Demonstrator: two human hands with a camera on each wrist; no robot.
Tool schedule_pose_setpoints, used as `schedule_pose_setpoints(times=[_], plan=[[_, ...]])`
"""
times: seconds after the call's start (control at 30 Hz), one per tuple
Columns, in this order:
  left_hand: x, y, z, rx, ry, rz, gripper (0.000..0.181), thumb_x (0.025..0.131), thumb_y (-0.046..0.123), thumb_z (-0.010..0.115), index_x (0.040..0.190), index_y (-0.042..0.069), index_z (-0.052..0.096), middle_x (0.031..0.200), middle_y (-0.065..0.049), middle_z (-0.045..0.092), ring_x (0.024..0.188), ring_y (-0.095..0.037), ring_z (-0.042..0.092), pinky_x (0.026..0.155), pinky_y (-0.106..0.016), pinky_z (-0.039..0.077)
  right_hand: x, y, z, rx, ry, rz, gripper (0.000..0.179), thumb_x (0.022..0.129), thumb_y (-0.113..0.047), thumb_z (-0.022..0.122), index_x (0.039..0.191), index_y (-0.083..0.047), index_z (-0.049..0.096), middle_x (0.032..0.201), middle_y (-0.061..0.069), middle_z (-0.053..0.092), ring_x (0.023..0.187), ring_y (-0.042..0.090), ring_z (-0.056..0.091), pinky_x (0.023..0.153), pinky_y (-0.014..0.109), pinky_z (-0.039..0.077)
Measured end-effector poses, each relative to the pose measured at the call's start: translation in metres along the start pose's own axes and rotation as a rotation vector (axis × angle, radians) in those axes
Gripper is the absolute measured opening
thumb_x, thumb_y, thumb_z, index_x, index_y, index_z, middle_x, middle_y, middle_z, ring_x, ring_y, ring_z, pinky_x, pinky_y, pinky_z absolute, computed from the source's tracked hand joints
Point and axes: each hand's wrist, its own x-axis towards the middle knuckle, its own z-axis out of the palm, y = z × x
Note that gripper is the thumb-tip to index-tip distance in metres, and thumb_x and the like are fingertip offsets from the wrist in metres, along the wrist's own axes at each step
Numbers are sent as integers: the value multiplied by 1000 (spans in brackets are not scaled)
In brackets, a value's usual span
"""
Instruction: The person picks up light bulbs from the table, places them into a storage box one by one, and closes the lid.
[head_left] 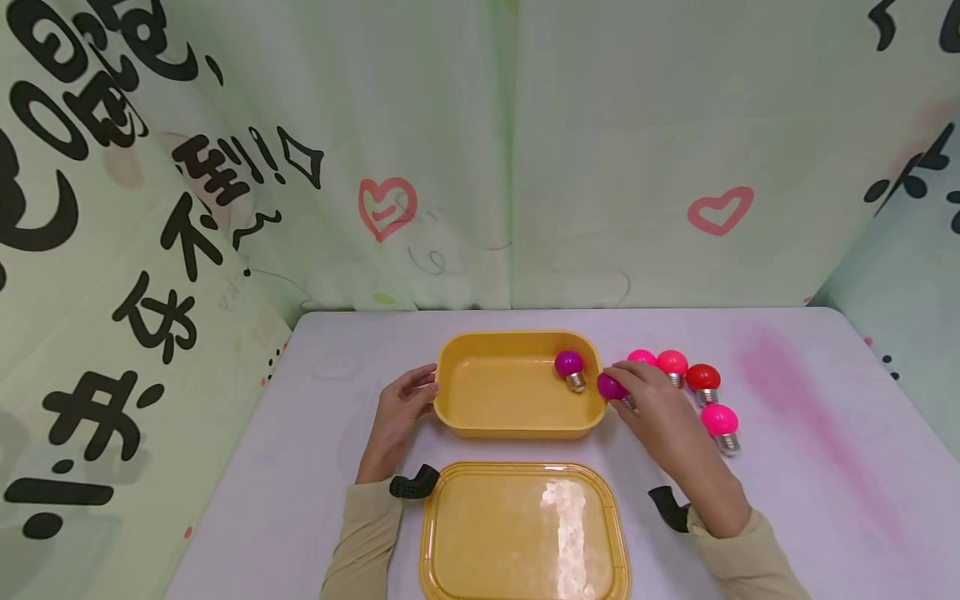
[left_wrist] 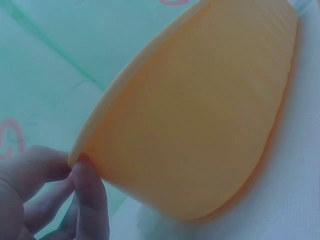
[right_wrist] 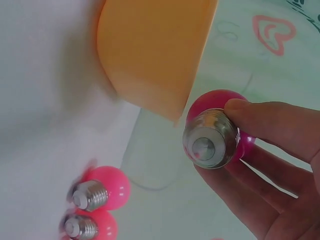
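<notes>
Resting on the table (head_left: 337, 400), the box (head_left: 517, 432) stands uncovered, its lid (head_left: 487, 533) apart on the near side. The left hand (head_left: 399, 417) pinches the box's left rim; the right hand (head_left: 662, 410) pinches a purple bulb (head_left: 611, 387) just outside the right wall, which bars the way in. Another bulb (head_left: 568, 363) already lies inside; three pink bulbs (head_left: 719, 418) and a red one (head_left: 702, 377) remain outside, though the hand may hide more.

the yellow box (head_left: 487, 383) offers room from above left of its purple bulb (head_left: 570, 368), walls (head_left: 517, 434) blocking sideways entry.
</notes>
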Motion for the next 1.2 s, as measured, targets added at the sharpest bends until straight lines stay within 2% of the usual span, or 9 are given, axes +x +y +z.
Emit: schedule_pose_setpoints(times=[0.3,0.5,0.9,1.2], plan=[[1,0,0,-6,-1,1,35,94,16,67,129,12,63,127,-11,63,108,-26,63,81,-24,56,6,-6,5,28,22,-73,48,80,-4,81,124,1,65,125,20,62,117,39,58,90,51,55],[2,-1,0,3,2,1,35,95,17,67,130,12,63,127,-10,63,107,-25,64,81,-24,56,12,-12,12,43,17,-76,48,80,-4,81,125,1,65,126,19,62,116,38,58,89,49,55],[4,-3,0,7,12,9,34,95,16,67,128,12,64,126,-10,64,105,-23,64,80,-24,56,24,-17,29,24,44,-135,48,78,-4,82,123,1,66,122,19,64,112,37,61,90,49,55],[4,-3,0,-2,9,9,34,94,17,68,128,13,64,126,-10,64,105,-23,64,81,-24,57,31,-17,44,38,32,-173,43,77,-3,83,118,3,68,119,19,65,110,36,62,90,47,55]])
